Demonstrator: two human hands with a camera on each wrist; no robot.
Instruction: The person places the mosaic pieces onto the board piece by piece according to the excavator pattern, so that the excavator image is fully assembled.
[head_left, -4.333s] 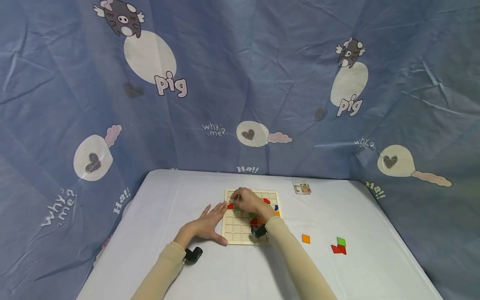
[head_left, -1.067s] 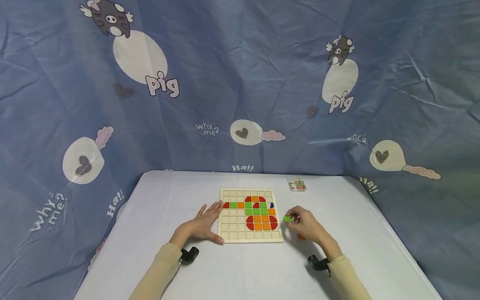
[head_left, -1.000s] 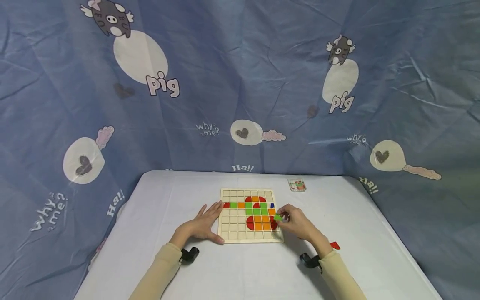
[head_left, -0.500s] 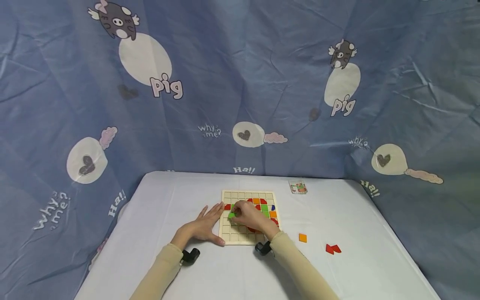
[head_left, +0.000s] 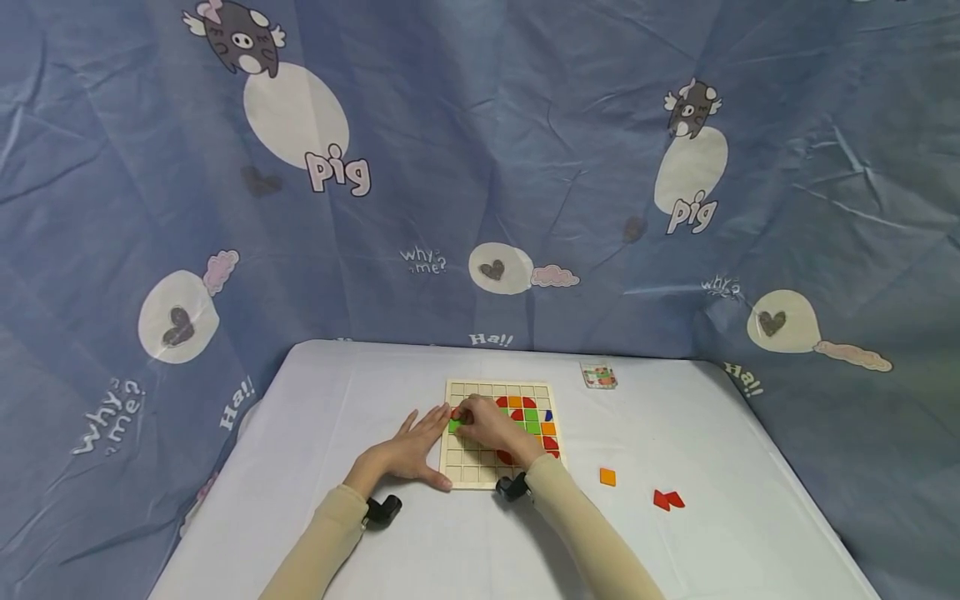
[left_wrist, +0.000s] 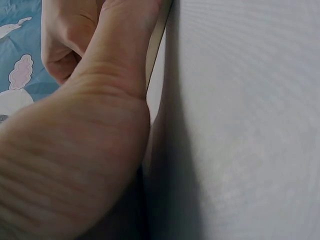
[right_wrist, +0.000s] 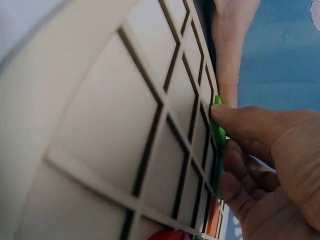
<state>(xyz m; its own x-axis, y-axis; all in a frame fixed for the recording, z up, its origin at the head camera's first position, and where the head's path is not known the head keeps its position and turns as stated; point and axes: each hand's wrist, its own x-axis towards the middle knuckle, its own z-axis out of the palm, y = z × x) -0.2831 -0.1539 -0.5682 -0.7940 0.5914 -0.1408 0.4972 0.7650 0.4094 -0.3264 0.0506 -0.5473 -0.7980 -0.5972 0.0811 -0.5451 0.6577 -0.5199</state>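
A pale wooden grid board (head_left: pixel 465 475) lies on the white table, its right half partly filled with red, orange, green and blue tiles. My right hand (head_left: pixel 491 423) reaches over the board and pinches a green square tile (right_wrist: pixel 218 127) between thumb and fingers, right at a cell near the left edge. In the head view the tile (head_left: pixel 454 426) shows just below a red tile, most of which the fingers hide. My left hand (head_left: pixel 408 450) lies with fingers spread, fingertips and thumb against the board's left side.
Right of the board lie an orange square tile (head_left: pixel 607 477) and two red tiles (head_left: pixel 668 499). A small patterned card (head_left: pixel 599 377) sits behind them, towards the table's far edge. A blue printed cloth (head_left: pixel 480 167) hangs behind the table.
The right hand has picked up the green tile from the table's right side and carried it leftward across the board to its left column. The left hand has stayed in place.
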